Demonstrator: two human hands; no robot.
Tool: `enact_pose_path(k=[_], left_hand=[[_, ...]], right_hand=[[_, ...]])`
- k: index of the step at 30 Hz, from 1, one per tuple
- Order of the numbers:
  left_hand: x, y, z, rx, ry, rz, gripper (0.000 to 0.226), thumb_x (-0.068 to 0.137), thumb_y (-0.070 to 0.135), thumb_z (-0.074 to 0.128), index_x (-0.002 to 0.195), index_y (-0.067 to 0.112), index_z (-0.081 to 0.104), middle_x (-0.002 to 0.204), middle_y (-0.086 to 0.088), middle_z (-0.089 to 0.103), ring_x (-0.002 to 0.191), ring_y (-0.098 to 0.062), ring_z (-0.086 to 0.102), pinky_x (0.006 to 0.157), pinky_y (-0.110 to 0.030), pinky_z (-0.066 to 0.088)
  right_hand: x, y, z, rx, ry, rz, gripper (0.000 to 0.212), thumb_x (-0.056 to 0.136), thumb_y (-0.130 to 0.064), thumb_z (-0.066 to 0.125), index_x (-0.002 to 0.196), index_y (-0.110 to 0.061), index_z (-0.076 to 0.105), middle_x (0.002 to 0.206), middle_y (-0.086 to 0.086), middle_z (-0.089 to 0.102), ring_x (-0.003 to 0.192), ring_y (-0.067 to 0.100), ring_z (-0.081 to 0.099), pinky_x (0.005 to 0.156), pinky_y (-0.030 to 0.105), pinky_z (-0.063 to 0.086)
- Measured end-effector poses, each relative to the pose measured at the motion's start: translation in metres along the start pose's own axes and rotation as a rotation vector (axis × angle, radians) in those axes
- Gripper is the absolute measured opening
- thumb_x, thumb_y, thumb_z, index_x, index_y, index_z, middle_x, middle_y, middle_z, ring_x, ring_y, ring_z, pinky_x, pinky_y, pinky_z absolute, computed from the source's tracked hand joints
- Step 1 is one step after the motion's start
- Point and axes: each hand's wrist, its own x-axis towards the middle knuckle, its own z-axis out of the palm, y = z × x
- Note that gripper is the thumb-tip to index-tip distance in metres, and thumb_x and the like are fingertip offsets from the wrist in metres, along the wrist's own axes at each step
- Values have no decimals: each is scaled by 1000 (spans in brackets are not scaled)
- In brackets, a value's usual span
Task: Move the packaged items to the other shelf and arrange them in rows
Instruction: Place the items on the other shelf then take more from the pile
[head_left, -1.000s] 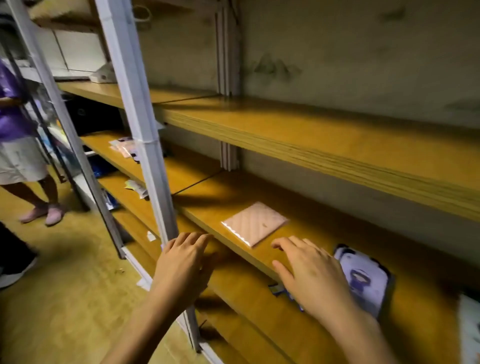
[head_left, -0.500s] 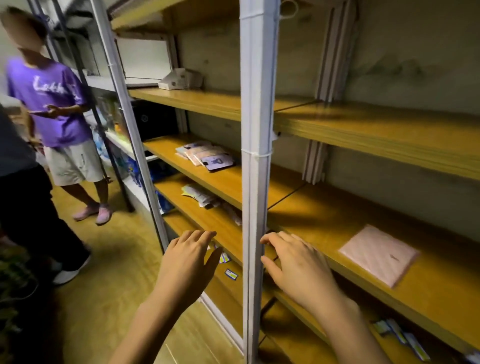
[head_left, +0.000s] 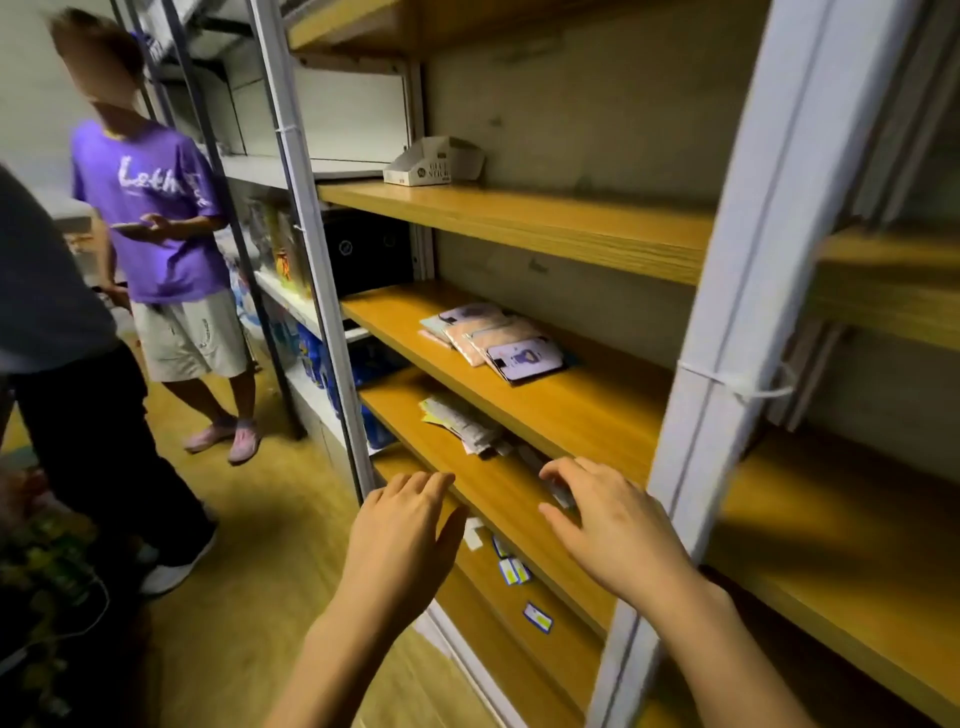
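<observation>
From the head camera, both hands are low and near, in front of a tall shelf rack; the left hand (head_left: 402, 525) has its fingers spread flat and holds nothing; the right hand (head_left: 608, 525) is also spread wide and has nothing in it; I think they are open like this because they are getting ready to pick something up.

The packaged items (head_left: 496, 340) lie in a short overlapping stack on the middle shelf (head_left: 587, 410), far from the hands and a bit to the left of the white post (head_left: 727, 364); they sit flat, probably because thin packs would slide or tip if stood up.

One shelf down, a messy pile of paper packs (head_left: 462, 423) lies just beyond the right hand; I cannot tell if the fingertips touch anything there.

Small blue and white cards (head_left: 511, 569) are spread on the lowest shelf, under the hands.

A white cardboard box (head_left: 434, 163) stands on the high shelf, far away.

To the right of the post the shelves look bare, so that is likely where the rows should go.

On the left a person in a purple shirt (head_left: 150, 208) stands on the floor, well apart from the rack.
</observation>
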Motion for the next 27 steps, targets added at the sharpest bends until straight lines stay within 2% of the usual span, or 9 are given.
enact_pose_path(k=[4, 9, 14, 20, 24, 27], left_hand=[[60, -32, 15, -17, -20, 19, 45, 92, 46, 36, 134, 28, 38, 132, 9, 52, 121, -10, 46, 98, -25, 37], [131, -66, 32, 3, -45, 71, 45, 93, 46, 35, 134, 27, 38, 133, 8, 51, 122, -11, 45, 97, -26, 38], [184, -90, 50, -43, -43, 78, 45, 92, 45, 38, 133, 27, 41, 132, 8, 53, 120, -13, 47, 96, -27, 40], [252, -110, 76, -94, -88, 179, 46, 91, 44, 39, 133, 24, 41, 131, 5, 54, 119, -14, 47, 94, -28, 41], [303, -123, 90, -132, -107, 268, 46, 91, 45, 39, 132, 24, 43, 132, 4, 53, 119, -15, 48, 92, -30, 43], [334, -129, 96, -191, -131, 327, 46, 91, 45, 39, 131, 23, 42, 133, 5, 52, 122, -14, 45, 93, -29, 41]], right_hand=[[65, 1, 14, 13, -1, 50, 36, 93, -36, 47, 129, -30, 43, 130, -9, 51, 118, 10, 48, 92, 24, 45], [134, 8, 33, 32, 22, 138, 38, 93, -36, 47, 130, -31, 42, 129, -10, 51, 117, 9, 48, 86, 19, 41], [175, 18, 48, 53, 16, 241, 35, 93, -37, 47, 127, -31, 43, 129, -10, 52, 116, 9, 49, 84, 20, 42], [216, 25, 59, 37, 37, 378, 37, 93, -38, 45, 129, -29, 42, 130, -8, 51, 117, 10, 49, 85, 20, 41], [246, 33, 76, 85, 85, 582, 43, 92, -46, 43, 130, -25, 41, 130, -4, 51, 116, 14, 50, 85, 23, 42], [272, 34, 88, 168, 174, 802, 62, 87, -58, 39, 137, -21, 34, 136, 3, 47, 120, 21, 49, 82, 25, 41]])
